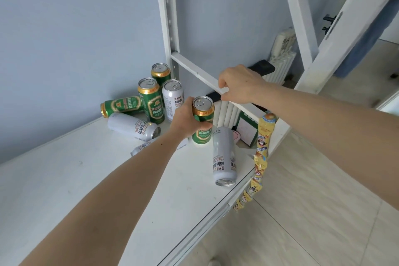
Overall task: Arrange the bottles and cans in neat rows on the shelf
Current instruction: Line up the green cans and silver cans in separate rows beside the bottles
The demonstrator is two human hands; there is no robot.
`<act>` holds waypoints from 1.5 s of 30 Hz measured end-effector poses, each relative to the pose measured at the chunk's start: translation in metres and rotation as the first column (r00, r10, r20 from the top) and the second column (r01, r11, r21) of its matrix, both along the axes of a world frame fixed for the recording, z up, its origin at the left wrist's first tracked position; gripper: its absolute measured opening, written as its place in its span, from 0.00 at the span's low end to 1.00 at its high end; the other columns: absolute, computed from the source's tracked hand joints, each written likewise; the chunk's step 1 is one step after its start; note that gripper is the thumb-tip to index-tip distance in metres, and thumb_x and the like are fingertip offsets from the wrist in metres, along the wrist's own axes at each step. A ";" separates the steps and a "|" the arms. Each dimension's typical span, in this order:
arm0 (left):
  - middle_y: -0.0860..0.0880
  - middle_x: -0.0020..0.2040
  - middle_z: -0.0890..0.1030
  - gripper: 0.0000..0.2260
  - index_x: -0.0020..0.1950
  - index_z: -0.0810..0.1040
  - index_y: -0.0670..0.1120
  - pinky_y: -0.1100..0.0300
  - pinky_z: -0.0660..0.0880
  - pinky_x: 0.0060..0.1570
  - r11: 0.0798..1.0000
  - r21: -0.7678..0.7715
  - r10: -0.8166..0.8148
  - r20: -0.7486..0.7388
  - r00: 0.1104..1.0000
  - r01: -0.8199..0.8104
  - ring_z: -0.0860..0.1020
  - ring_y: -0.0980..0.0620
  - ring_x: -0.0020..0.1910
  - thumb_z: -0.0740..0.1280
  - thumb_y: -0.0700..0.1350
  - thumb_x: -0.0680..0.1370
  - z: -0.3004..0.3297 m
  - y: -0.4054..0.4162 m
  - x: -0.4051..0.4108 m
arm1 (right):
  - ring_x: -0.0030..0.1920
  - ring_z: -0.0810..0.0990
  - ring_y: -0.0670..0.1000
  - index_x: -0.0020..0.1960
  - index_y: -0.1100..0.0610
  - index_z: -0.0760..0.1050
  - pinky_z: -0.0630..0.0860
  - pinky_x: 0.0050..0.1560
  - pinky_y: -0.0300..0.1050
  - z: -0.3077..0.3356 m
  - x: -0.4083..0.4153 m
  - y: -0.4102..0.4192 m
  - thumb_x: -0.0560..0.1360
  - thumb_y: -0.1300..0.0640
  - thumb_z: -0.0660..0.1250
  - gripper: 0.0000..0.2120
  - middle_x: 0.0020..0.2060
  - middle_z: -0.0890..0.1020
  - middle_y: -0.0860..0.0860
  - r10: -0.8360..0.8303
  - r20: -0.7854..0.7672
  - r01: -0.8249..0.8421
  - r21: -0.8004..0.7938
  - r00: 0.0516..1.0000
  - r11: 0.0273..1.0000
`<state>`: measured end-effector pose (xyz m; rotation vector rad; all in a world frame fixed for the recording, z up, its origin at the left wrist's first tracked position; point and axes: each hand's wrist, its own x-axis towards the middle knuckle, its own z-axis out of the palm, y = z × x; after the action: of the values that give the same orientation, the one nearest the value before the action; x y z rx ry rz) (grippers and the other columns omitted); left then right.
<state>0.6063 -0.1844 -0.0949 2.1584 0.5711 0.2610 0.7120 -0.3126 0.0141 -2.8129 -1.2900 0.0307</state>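
Gripping an upright green can [202, 124] at frame centre, the left hand [187, 117] wraps its fingers round it on the white shelf [64, 179]; the right hand [239, 84] clasps a white crossbar [194, 69].

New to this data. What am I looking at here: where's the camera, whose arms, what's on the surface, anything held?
There is no machine: a person works bare-handed. The single picture comes from a wide-angle camera worn on the head, looking forward and down, so both arms reach in from the bottom.

The left hand grips an upright green can on the white shelf. The right hand holds the white crossbar of the shelf frame.

Behind the held can stand three more cans, two green and one white. A green one and a white one lie on their sides at the left, another white can lies near the front edge, and one more is mostly hidden under the left forearm. A yellow strip of snack packets hangs over the shelf's right edge.
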 end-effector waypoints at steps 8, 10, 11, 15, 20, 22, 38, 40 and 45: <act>0.50 0.57 0.80 0.34 0.62 0.71 0.47 0.59 0.73 0.53 0.998 -0.052 -0.015 0.048 0.999 0.018 0.77 0.53 0.54 0.82 0.43 0.60 0.011 0.000 -0.043 | 0.53 0.81 0.63 0.56 0.67 0.79 0.79 0.52 0.60 -0.014 -0.024 -0.012 0.70 0.57 0.72 0.18 0.53 0.82 0.62 -0.026 -0.058 0.025 -0.012 0.998 1.000; 0.50 0.56 0.80 0.34 0.62 0.71 0.47 0.59 0.73 0.52 0.999 -0.038 -0.025 0.049 0.998 0.026 0.77 0.53 0.53 0.83 0.43 0.60 0.015 -0.003 -0.052 | 0.52 0.81 0.63 0.55 0.66 0.79 0.80 0.51 0.59 -0.020 -0.033 -0.016 0.70 0.59 0.70 0.17 0.53 0.82 0.62 -0.037 -0.067 0.036 -0.011 0.997 0.999; 0.50 0.55 0.80 0.34 0.62 0.71 0.46 0.58 0.74 0.53 0.999 -0.029 -0.027 0.047 0.999 0.028 0.77 0.52 0.53 0.83 0.44 0.60 0.015 -0.003 -0.057 | 0.52 0.81 0.62 0.55 0.66 0.79 0.80 0.51 0.58 -0.025 -0.037 -0.018 0.69 0.60 0.70 0.16 0.53 0.82 0.61 -0.040 -0.070 0.039 -0.015 0.997 0.999; 0.50 0.55 0.80 0.34 0.61 0.71 0.46 0.51 0.76 0.57 0.999 -0.029 -0.027 0.030 0.999 0.028 0.78 0.49 0.55 0.83 0.43 0.59 0.008 -0.005 -0.080 | 0.55 0.79 0.59 0.58 0.59 0.79 0.79 0.54 0.55 -0.050 -0.061 -0.027 0.70 0.58 0.70 0.17 0.55 0.81 0.56 -0.056 -0.114 0.050 -0.052 0.992 0.997; 0.54 0.52 0.79 0.34 0.60 0.72 0.47 0.57 0.74 0.53 1.000 -0.012 -0.013 0.012 1.000 0.014 0.77 0.53 0.52 0.83 0.43 0.59 0.000 -0.004 -0.115 | 0.50 0.81 0.57 0.53 0.61 0.78 0.80 0.51 0.53 -0.087 -0.086 -0.041 0.69 0.57 0.73 0.14 0.48 0.82 0.55 -0.091 -0.214 0.066 -0.118 0.973 0.991; 0.54 0.53 0.79 0.34 0.61 0.72 0.49 0.57 0.74 0.54 1.000 0.001 0.008 0.010 1.000 -0.008 0.77 0.53 0.53 0.83 0.44 0.59 -0.002 0.000 -0.129 | 0.50 0.80 0.56 0.52 0.62 0.76 0.79 0.52 0.51 -0.096 -0.095 -0.044 0.69 0.53 0.74 0.17 0.47 0.81 0.54 -0.117 -0.273 0.083 -0.135 0.955 0.987; 0.54 0.53 0.80 0.34 0.59 0.73 0.52 0.56 0.76 0.53 0.988 -0.019 0.154 -0.025 0.988 -0.155 0.78 0.52 0.53 0.84 0.45 0.57 -0.004 0.049 -0.225 | 0.51 0.80 0.56 0.75 0.53 0.52 0.82 0.45 0.49 -0.128 -0.153 0.010 0.69 0.53 0.73 0.43 0.60 0.75 0.56 -0.296 -0.710 0.357 -0.066 0.640 0.932; 0.55 0.52 0.81 0.34 0.59 0.74 0.53 0.54 0.77 0.54 0.985 -0.041 0.169 -0.019 0.985 -0.170 0.79 0.53 0.53 0.84 0.45 0.57 -0.006 0.053 -0.231 | 0.55 0.78 0.56 0.77 0.53 0.49 0.82 0.47 0.49 -0.133 -0.157 0.015 0.68 0.47 0.73 0.47 0.62 0.74 0.56 -0.307 -0.691 0.370 -0.062 0.654 0.927; 0.55 0.53 0.81 0.34 0.60 0.73 0.54 0.50 0.77 0.57 0.978 -0.121 0.170 -0.002 0.985 -0.169 0.78 0.55 0.55 0.83 0.44 0.58 -0.014 0.055 -0.236 | 0.63 0.75 0.61 0.78 0.55 0.44 0.76 0.60 0.51 -0.152 -0.169 0.025 0.69 0.38 0.72 0.52 0.65 0.74 0.60 -0.325 -0.575 0.432 0.055 0.751 0.900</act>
<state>0.3704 -0.1296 -0.1093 1.9937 0.7486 0.3198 0.5432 -0.2880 -0.1383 -2.5491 -0.5440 0.6292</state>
